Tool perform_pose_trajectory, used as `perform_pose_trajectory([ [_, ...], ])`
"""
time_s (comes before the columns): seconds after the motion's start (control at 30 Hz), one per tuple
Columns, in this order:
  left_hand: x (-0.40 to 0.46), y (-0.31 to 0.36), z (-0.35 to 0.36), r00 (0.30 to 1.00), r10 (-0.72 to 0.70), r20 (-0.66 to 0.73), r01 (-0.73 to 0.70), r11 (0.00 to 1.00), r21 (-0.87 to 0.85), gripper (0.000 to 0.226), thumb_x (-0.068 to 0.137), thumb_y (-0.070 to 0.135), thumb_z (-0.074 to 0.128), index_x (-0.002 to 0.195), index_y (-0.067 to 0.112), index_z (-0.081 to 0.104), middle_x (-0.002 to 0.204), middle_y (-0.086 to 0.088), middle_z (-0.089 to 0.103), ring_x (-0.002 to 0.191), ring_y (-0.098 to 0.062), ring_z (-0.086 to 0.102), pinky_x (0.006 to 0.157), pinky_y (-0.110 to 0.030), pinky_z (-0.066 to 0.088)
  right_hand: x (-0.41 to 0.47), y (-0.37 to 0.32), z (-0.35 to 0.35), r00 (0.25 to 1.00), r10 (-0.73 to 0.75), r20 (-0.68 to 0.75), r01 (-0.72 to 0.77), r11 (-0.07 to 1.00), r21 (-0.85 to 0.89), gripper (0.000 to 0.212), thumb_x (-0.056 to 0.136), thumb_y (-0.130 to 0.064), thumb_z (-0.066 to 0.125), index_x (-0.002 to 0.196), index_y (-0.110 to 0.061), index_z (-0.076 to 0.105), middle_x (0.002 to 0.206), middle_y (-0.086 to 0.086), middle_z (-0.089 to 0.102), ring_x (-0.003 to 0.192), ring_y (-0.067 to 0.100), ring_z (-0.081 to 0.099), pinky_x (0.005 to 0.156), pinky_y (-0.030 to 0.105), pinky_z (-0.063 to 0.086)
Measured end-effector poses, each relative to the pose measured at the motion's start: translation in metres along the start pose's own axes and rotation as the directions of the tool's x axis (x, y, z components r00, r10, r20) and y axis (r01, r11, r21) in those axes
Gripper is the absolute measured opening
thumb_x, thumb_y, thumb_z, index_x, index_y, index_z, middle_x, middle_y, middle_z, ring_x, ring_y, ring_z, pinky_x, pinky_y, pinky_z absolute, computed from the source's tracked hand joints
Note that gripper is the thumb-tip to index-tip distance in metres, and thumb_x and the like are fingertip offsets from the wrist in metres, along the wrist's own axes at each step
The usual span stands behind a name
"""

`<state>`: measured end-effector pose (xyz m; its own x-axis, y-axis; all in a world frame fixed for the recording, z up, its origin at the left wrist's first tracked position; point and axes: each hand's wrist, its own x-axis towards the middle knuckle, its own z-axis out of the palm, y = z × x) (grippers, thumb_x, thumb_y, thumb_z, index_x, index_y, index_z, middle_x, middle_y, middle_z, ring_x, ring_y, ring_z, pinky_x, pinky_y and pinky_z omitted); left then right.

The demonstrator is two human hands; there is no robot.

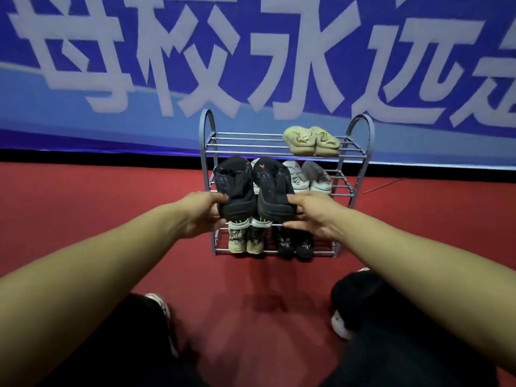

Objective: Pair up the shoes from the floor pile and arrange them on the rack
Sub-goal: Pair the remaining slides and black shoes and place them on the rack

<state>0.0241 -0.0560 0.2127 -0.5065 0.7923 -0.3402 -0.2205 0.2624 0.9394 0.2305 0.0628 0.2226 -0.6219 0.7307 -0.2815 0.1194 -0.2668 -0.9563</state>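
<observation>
Holding two black shoes side by side, you've got one in each hand right in front of the rack's (pixel 360 163) middle shelf. Your left hand (pixel 199 215) has its grip clamped on the heel end of the left black shoe (pixel 236 185), fingers wrapped underneath and thumb on top. Your right hand (pixel 312 216) is clamped the same way on the right black shoe (pixel 272 188). Both shoes show you their dark soles, toes pointing up and away, each with a small orange mark near the toe, and they're just about touching each other.

Behind them on that middle shelf, a grey pair (pixel 310 177) sits to the right. Up top, a pale yellow-green pair (pixel 311 141) rests at the right end. Down on the bottom shelf, a beige pair (pixel 245 240) stands on the left and a small black pair (pixel 296 245) beside it.

You're low over the red floor (pixel 97 208), your dark-trousered knees at the bottom of view, with a big blue banner (pixel 83 127) behind the rack.
</observation>
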Motion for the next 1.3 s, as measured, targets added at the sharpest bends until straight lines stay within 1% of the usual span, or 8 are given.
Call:
perform_pose_trajectory([
  [0.2, 0.034, 0.075, 0.009, 0.993, 0.119, -0.024, -0.12, 0.991, -0.06, 0.008, 0.092, 0.015, 0.054, 0.086, 0.015, 0.047, 0.042, 0.002, 0.026, 0.036, -0.011, 0.025, 0.038, -0.019, 0.036, 0.028, -0.052, 0.004, 0.988, -0.096, -0.123, 0.104, 0.992, 0.064, 0.008, 0.097, -0.014, 0.058, 0.104, -0.01, 0.061, 0.101, 0.009, 0.068, 0.081, 0.018, 0.066, 0.059, 0.035, 0.056],
  [0.3, 0.06, 0.104, 0.013, 0.985, 0.153, -0.079, -0.16, 0.982, -0.099, 0.008, 0.093, 0.013, 0.05, 0.085, 0.012, 0.048, 0.039, 0.002, 0.025, 0.032, -0.01, 0.02, 0.036, -0.018, 0.028, 0.058, -0.078, 0.009, 0.985, -0.088, -0.15, 0.102, 0.991, 0.083, 0.018, 0.095, -0.013, 0.061, 0.113, -0.01, 0.064, 0.105, 0.009, 0.07, 0.08, 0.018, 0.067, 0.056, 0.031, 0.056],
  [0.5, 0.127, 0.138, 0.015, 0.981, 0.144, -0.126, -0.156, 0.983, -0.093, 0.013, 0.094, 0.01, 0.048, 0.082, 0.012, 0.052, 0.053, -0.001, 0.033, 0.03, -0.008, 0.026, 0.038, -0.02, 0.029, 0.144, -0.115, 0.011, 0.983, -0.037, -0.181, 0.053, 0.995, 0.088, 0.022, 0.095, -0.014, 0.059, 0.115, -0.006, 0.066, 0.11, 0.011, 0.071, 0.096, 0.023, 0.068, 0.064, 0.034, 0.059],
  [0.63, 0.182, 0.141, 0.014, 0.979, 0.11, -0.174, -0.121, 0.991, -0.053, 0.019, 0.094, 0.01, 0.046, 0.076, 0.012, 0.051, 0.058, -0.003, 0.037, 0.035, -0.009, 0.029, 0.039, -0.02, 0.03, 0.206, -0.124, 0.007, 0.97, -0.027, -0.242, 0.04, 0.998, 0.053, 0.026, 0.094, -0.015, 0.061, 0.118, -0.005, 0.064, 0.111, 0.011, 0.069, 0.096, 0.024, 0.068, 0.055, 0.031, 0.061],
  [0.9, 0.272, 0.128, 0.001, 0.968, 0.103, -0.229, -0.087, 0.993, 0.082, 0.018, 0.093, 0.009, 0.048, 0.078, 0.007, 0.058, 0.074, -0.012, 0.049, 0.059, -0.018, 0.042, 0.05, -0.027, 0.033, 0.294, -0.122, 0.009, 0.976, 0.032, -0.215, -0.037, 0.999, -0.021, 0.019, 0.098, -0.013, 0.054, 0.114, -0.005, 0.061, 0.119, 0.012, 0.067, 0.101, 0.027, 0.068, 0.051, 0.033, 0.061],
  [1.03, 0.286, 0.124, -0.009, 0.986, 0.088, -0.139, -0.049, 0.963, 0.264, 0.018, 0.096, 0.014, 0.046, 0.095, 0.003, 0.06, 0.081, -0.017, 0.058, 0.064, -0.025, 0.058, 0.041, -0.02, 0.04, 0.314, -0.107, 0.013, 0.981, 0.094, -0.172, -0.113, 0.988, -0.102, 0.031, 0.099, -0.014, 0.052, 0.127, -0.004, 0.057, 0.133, 0.011, 0.06, 0.095, 0.028, 0.068, 0.043, 0.027, 0.056],
  [1.13, 0.285, 0.129, -0.012, 0.993, 0.087, -0.074, -0.058, 0.943, 0.328, 0.021, 0.1, 0.017, 0.043, 0.087, 0.008, 0.057, 0.077, -0.014, 0.058, 0.066, -0.024, 0.06, 0.049, -0.024, 0.04, 0.318, -0.103, 0.012, 0.981, 0.101, -0.165, -0.108, 0.993, -0.037, 0.03, 0.1, -0.014, 0.05, 0.128, -0.004, 0.057, 0.134, 0.01, 0.059, 0.095, 0.027, 0.068, 0.045, 0.027, 0.057],
  [1.3, 0.274, 0.133, -0.011, 0.994, 0.093, -0.055, -0.066, 0.929, 0.365, 0.026, 0.102, 0.018, 0.04, 0.082, 0.009, 0.055, 0.077, -0.011, 0.056, 0.062, -0.02, 0.056, 0.05, -0.024, 0.042, 0.317, -0.096, 0.018, 0.971, 0.077, -0.228, -0.06, 0.995, 0.077, 0.029, 0.101, -0.008, 0.046, 0.127, -0.002, 0.057, 0.124, 0.008, 0.064, 0.066, 0.022, 0.068, 0.046, 0.029, 0.058],
])
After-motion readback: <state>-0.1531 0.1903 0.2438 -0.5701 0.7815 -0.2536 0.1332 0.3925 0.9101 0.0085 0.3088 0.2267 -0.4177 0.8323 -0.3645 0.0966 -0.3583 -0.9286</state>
